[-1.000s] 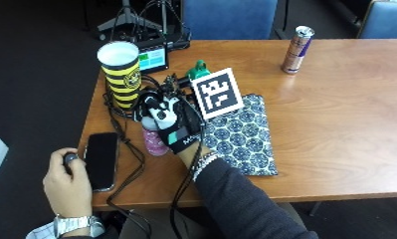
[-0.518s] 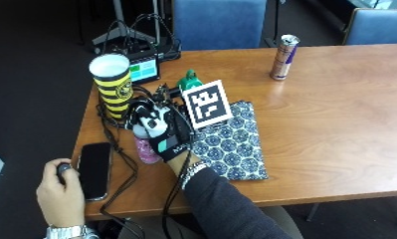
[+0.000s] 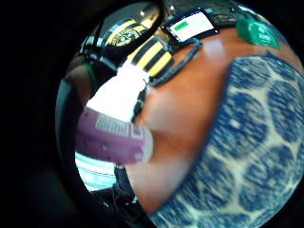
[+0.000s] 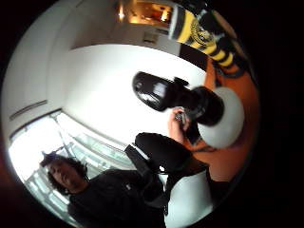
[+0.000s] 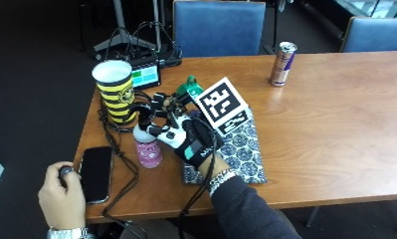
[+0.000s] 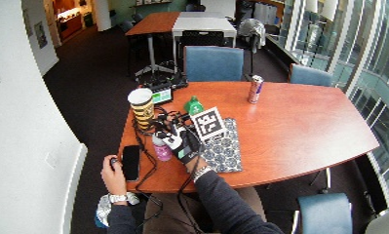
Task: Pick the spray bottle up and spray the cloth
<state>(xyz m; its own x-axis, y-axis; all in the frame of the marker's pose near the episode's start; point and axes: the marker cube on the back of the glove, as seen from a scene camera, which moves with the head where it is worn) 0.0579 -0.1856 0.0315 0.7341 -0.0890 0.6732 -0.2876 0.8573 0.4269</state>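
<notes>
At a brown wooden tabletop [image 5: 330,114], a person's black-gloved right hand [image 5: 188,139] reaches toward a small spray bottle with a pink lower body, white shoulder and black spray head [image 5: 147,144], which stands upright on the wood just beside the left edge of a dark blue and white patterned cloth [image 5: 241,149]. The hand's fingers curve around the bottle's black head and white shoulder, though whether they actually grip it cannot be told. In the little-finger-side palm view the bottle's pink body carries a white label with a barcode, its printing too small to read, and the patterned cloth lies flat close under the palm. Behind the bottle stands a tall yellow-and-black striped paper cup [image 5: 117,94] bearing a round black-and-yellow emblem whose lettering is illegible; its contents are not visible. A small device with a lit green screen [image 5: 146,75] sits at the table's far edge, beside a green object [image 5: 188,88]. A slim silver and blue drink can [image 5: 282,63] stands well apart to the right. The bare left hand [image 5: 64,196] rests at the near edge beside a black smartphone [image 5: 96,167].
</notes>
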